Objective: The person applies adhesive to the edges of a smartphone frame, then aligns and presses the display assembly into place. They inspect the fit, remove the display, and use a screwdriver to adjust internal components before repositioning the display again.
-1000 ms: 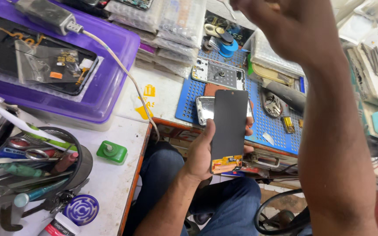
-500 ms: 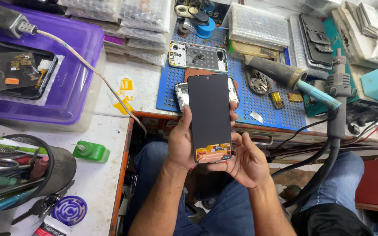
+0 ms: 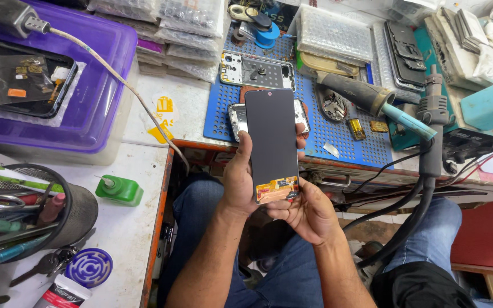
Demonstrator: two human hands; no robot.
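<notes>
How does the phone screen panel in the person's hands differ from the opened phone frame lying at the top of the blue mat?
The screen panel is held up off the bench by the left hand and right hand; the opened phone frame lies flat on the blue mat. The panel shows a plain dark face with an orange strip at its lower end; the frame shows pale bare insides. The panel stands lengthwise, the frame crosswise. Both are phone-sized rectangles.

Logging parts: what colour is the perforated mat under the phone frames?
Blue; the mat shows in the head view, the only one.
</notes>
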